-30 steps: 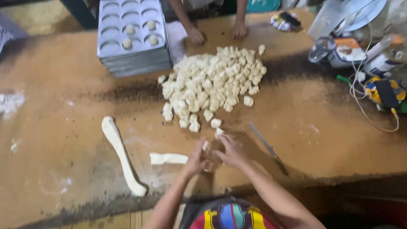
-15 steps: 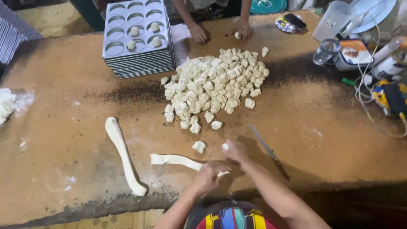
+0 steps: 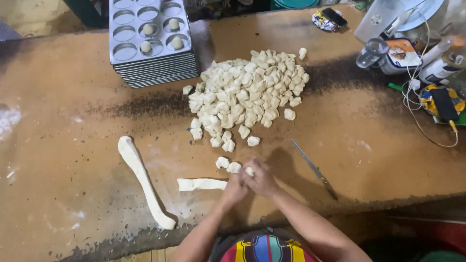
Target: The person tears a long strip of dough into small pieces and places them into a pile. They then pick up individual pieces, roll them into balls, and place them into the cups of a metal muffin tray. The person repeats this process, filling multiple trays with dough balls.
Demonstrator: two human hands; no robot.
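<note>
long dough rope (image 3: 141,180) lying on the brown table (image 3: 58,145), short dough strip (image 3: 201,184) running into the left hand (image 3: 235,188), right hand (image 3: 259,178) pressed against it pinching a small dough bit (image 3: 249,171), knife (image 3: 314,168) just right, dough pile (image 3: 247,92) and stacked trays (image 3: 150,43) behind

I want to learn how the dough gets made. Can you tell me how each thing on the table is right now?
left hand: gripping the short dough strip's end
right hand: pinching dough at that end
short dough strip: lying flat
long dough rope: lying untouched
dough pieces pile: heaped, cut small
knife: lying unused
baking trays: stacked, four cups filled
</note>
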